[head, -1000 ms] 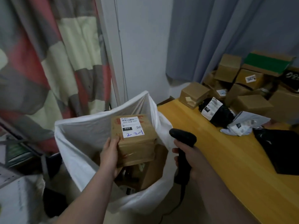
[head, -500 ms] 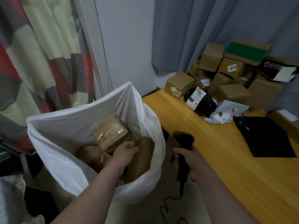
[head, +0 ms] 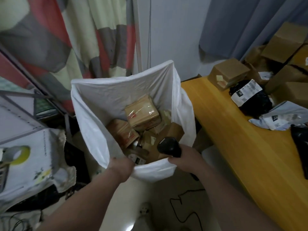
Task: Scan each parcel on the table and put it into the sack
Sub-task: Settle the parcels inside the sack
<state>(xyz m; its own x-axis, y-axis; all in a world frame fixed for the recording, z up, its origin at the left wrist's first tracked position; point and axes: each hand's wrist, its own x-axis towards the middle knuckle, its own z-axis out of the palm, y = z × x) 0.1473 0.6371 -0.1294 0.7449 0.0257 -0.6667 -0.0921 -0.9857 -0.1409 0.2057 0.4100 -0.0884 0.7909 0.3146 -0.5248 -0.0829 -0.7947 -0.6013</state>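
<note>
Since half a second ago, the left hand (head: 120, 166) has come up out of the sack (head: 100, 104) and let go of the taped box (head: 143, 112), and the right hand (head: 185, 159) has swung the scanner (head: 169, 147) in over the sack's near edge.

Head view: the left hand now grips the near rim of the white sack, its fingers curled over the bunched fabric and mostly hidden behind it. The right hand is wrapped round the black scanner's handle, with the scanner head pointing into the sack mouth. This hand sits just beside the same rim; whether it touches the fabric cannot be told.

The taped box lies tilted on top of the load inside the sack, towards the far wall. A second brown box (head: 123, 132) rests against its near left side, with more cardboard under both.

The sack stands on the floor against the left end of the yellow bench (head: 233, 147). On the bench lie a cardboard parcel (head: 228, 72), a black bag with a white label (head: 253, 104) and a pale mailer (head: 283, 120), with stacked boxes (head: 286, 42) behind them. A dark cable (head: 183, 205) trails on the floor below the right arm.
</note>
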